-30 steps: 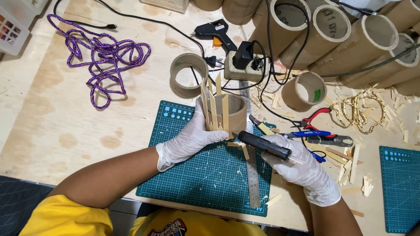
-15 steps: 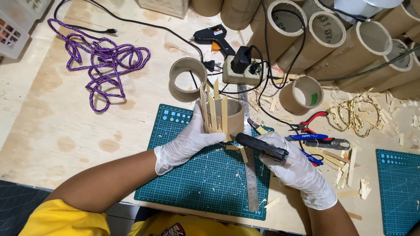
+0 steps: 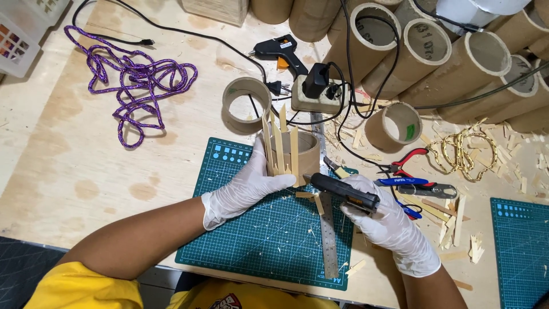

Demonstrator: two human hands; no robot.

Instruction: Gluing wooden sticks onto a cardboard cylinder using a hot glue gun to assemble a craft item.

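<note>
My left hand [image 3: 246, 189], in a white glove, grips a short cardboard tube [image 3: 306, 151] with several wooden sticks [image 3: 280, 150] standing against its side. The tube rests on the far edge of a green cutting mat [image 3: 257, 234]. My right hand [image 3: 389, 223], also gloved, holds a black glue gun [image 3: 343, 191] with its nozzle pointing at the foot of the sticks on the tube. A steel ruler [image 3: 329, 240] lies on the mat under the gun.
A second black glue gun [image 3: 280, 48], a power strip [image 3: 314, 94], loose tube rings [image 3: 246, 103] [image 3: 400, 126], long cardboard tubes [image 3: 434, 46], purple rope [image 3: 137, 80], pliers [image 3: 406, 166], a gold chain [image 3: 463, 151], stick offcuts and another green mat [image 3: 523, 246] surround the work.
Both hands keep their hold. The glue gun nozzle stays by the base of the sticks, and the view has shifted slightly.
</note>
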